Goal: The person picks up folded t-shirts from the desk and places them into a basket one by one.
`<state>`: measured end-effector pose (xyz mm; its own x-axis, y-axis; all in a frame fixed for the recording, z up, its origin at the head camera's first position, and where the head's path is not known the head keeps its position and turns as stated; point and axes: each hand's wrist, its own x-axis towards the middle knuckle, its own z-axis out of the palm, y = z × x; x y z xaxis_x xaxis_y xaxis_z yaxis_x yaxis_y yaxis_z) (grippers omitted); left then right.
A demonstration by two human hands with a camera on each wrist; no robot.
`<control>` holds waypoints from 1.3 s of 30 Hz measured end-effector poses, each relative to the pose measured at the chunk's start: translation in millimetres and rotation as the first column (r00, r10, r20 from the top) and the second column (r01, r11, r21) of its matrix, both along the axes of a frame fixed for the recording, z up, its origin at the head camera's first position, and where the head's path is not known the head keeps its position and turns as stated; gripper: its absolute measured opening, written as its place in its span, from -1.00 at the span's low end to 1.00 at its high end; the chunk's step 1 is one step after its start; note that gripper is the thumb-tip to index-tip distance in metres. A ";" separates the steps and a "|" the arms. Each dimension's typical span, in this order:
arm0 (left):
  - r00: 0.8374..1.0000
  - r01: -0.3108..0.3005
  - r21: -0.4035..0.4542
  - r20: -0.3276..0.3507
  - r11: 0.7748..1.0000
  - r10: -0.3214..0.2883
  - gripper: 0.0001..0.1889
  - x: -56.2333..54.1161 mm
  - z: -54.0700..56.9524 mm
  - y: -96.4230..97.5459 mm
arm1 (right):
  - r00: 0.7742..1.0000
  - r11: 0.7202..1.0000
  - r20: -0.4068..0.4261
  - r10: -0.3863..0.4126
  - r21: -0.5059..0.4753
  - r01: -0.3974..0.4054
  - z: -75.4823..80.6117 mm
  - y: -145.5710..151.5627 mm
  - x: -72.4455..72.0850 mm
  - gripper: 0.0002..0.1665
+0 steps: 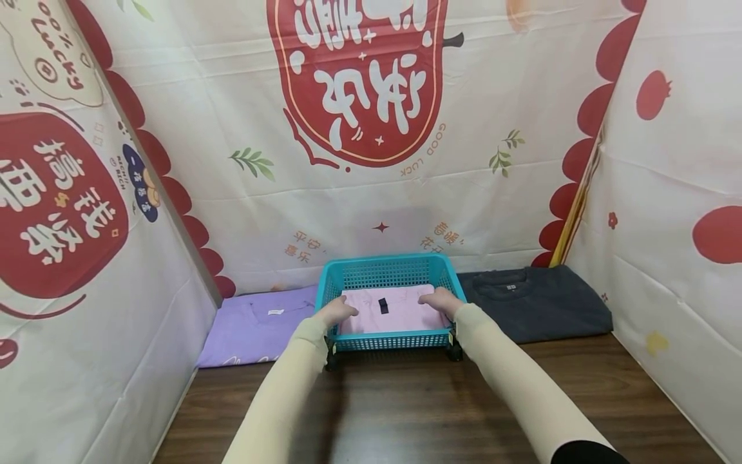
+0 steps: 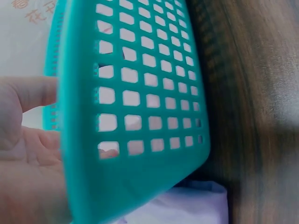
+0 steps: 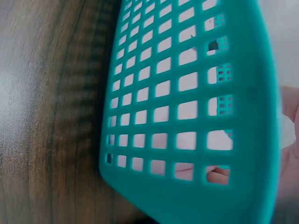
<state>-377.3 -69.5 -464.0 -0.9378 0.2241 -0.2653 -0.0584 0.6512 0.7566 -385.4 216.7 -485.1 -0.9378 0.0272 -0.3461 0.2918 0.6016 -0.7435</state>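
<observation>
A folded pink shirt with a dark label lies flat within a turquoise plastic basket. Reaching in over the left rim, my left hand grips the shirt's left side, thumb over its top. My right hand holds the opposite side in the same way. In the left wrist view the basket's perforated wall hides the fingertips of the left hand. Through the holes in the right wrist view a bit of the right fingers shows low beside the pale cloth.
A folded lilac shirt lies left of the basket and a folded dark grey shirt right of it. Both rest on a dark wooden table. White printed cloth walls enclose the back and sides.
</observation>
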 end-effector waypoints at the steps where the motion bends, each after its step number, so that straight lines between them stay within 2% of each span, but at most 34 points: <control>1: 1.000 0.006 0.001 -0.005 1.000 -0.006 -0.28 0.5 1.4 -3.0 | 1.000 1.000 -0.004 0.002 -0.006 -0.002 1.0 -1.2 -0.1 -0.05; 6: 0.997 0.026 0.087 -0.070 0.996 -0.020 -0.34 -3.8 12.4 -24.1 | 0.996 0.999 -0.075 0.047 -0.003 -0.047 13.6 -18.0 6.9 -0.06; 8: 0.994 0.015 0.142 -0.112 0.990 0.001 -0.38 -7.2 18.6 -36.2 | 0.986 0.997 -0.150 0.076 0.014 -0.075 21.3 -33.0 14.1 -0.10; 10: 0.987 -0.012 0.190 -0.158 0.982 0.042 -0.43 -11.1 23.6 -51.5 | 0.959 0.994 -0.264 0.106 0.030 -0.101 28.7 -52.6 23.8 -0.15; 12: 0.975 -0.050 0.220 -0.203 0.974 0.095 -0.48 -12.0 28.6 -69.8 | 0.907 0.988 -0.394 0.151 0.052 -0.142 35.1 -74.1 37.2 -0.22; 13: 0.968 -0.070 0.238 -0.217 0.969 0.123 -0.51 -12.6 29.7 -80.4 | 0.872 0.983 -0.455 0.181 0.065 -0.170 37.4 -85.1 44.8 -0.27; 15: 0.951 -0.118 0.264 -0.248 0.957 0.186 -0.54 -12.5 30.6 -102.9 | 0.788 0.967 -0.564 0.247 0.087 -0.241 39.6 -106.0 61.3 -0.36; 18: 0.923 -0.188 0.273 -0.279 0.944 0.264 -0.56 -8.3 28.2 -137.2 | 0.685 0.920 -0.641 0.345 0.085 -0.383 39.0 -134.0 87.8 -0.46; 20: 0.903 -0.227 0.255 -0.307 0.940 0.301 -0.56 -3.6 23.6 -157.6 | 0.646 0.874 -0.649 0.402 0.061 -0.483 33.5 -149.7 102.2 -0.53; 21: 0.898 -0.245 0.239 -0.310 0.940 0.313 -0.55 -0.6 20.8 -166.9 | 0.641 0.851 -0.636 0.428 0.046 -0.523 29.2 -156.5 107.9 -0.55; 23: 0.890 -0.284 0.189 -0.313 0.940 0.332 -0.52 6.3 13.6 -184.5 | 0.666 0.815 -0.581 0.468 -0.007 -0.579 18.4 -167.9 116.2 -0.56; 24: 0.888 -0.300 0.165 -0.311 0.940 0.338 -0.50 10.2 9.8 -192.3 | 0.686 0.808 -0.544 0.483 -0.026 -0.589 11.1 -172.6 118.3 -0.55; 25: 0.889 -0.311 0.143 -0.305 0.939 0.341 -0.48 14.2 5.9 -199.4 | 0.715 0.806 -0.500 0.488 -0.057 -0.590 4.2 -176.8 119.8 -0.53; 28: 0.894 -0.344 0.085 -0.273 0.935 0.354 -0.42 26.4 -5.9 -217.0 | 0.810 0.831 -0.352 0.469 -0.133 -0.540 -19.1 -185.9 119.5 -0.41; 30: 0.893 -0.362 0.080 -0.256 0.929 0.370 -0.40 33.5 -13.4 -224.8 | 0.852 0.851 -0.283 0.441 -0.171 -0.497 -32.5 -189.5 116.4 -0.35; 32: 0.890 -0.375 0.098 -0.240 0.922 0.388 -0.39 40.1 -20.6 -231.0 | 0.878 0.857 -0.237 0.417 -0.220 -0.466 -42.5 -191.9 113.4 -0.30; 35: 0.887 -0.391 0.129 -0.213 0.911 0.411 -0.37 47.4 -31.0 -240.8 | 0.897 0.848 -0.197 0.395 -0.296 -0.439 -52.0 -194.5 109.2 -0.28; 37: 0.898 -0.373 0.114 -0.206 0.921 0.389 -0.35 51.3 -37.4 -248.1 | 0.905 0.841 -0.185 0.382 -0.336 -0.424 -57.7 -197.0 106.6 -0.29; 39: 0.917 -0.340 0.030 -0.209 0.940 0.339 -0.32 54.0 -43.6 -255.3 | 0.909 0.840 -0.189 0.372 -0.347 -0.416 -61.8 -200.1 104.2 -0.30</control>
